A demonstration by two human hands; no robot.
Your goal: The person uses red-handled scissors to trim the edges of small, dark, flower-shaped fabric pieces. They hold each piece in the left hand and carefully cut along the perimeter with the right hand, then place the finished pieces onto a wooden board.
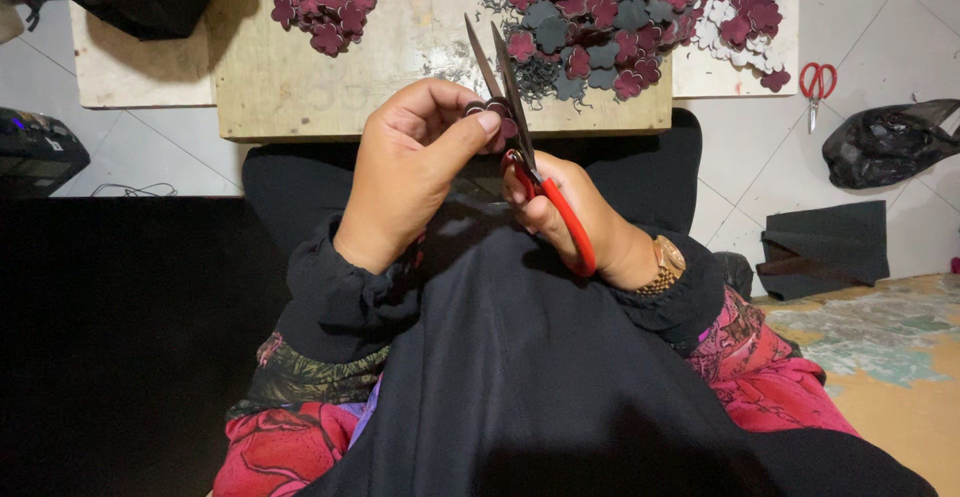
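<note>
A home craft workshop on a tiled floor (880,17): a low wooden desk (400,67) holds heaps of cut maroon, grey and white flower shapes (620,17), spare red scissors (817,85) lie on the tiles, and dark sheets (825,247) lie beside them.

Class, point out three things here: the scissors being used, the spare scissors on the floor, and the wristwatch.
red-handled scissors (560,212), head view, on the handle.
spare red scissors (817,81), head view, on the handles.
gold wristwatch (666,262), head view, on the case.

Two red-handled scissors (545,192), two wooden boards (300,87), one black bag (885,142).
</note>
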